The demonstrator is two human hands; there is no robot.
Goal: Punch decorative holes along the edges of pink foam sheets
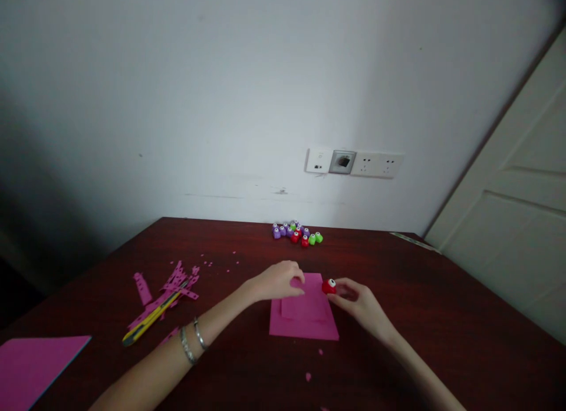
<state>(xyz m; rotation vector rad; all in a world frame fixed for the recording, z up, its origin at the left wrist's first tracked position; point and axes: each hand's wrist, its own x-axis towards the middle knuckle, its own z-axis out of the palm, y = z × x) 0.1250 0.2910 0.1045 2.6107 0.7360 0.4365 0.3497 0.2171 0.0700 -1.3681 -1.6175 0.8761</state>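
My right hand [360,302] pinches a small red craft punch [329,286] with a white top at the right edge of the pink sheets. My left hand [278,280] hovers over the left side of those sheets, fingers curved and thumb apart, with nothing visible between them. A smaller piece of pink paper [303,308] lies on a larger pink sheet [305,329] in front of me. Part of the stack's upper left is hidden behind my left hand.
Several purple, green and red craft punches [295,232] cluster near the wall. To the left, a yellow utility knife [152,318] lies on punched pink scraps [142,289]. Another pink sheet [39,364] sits at the front left of the dark table [375,252]. Wall sockets [377,165] are behind.
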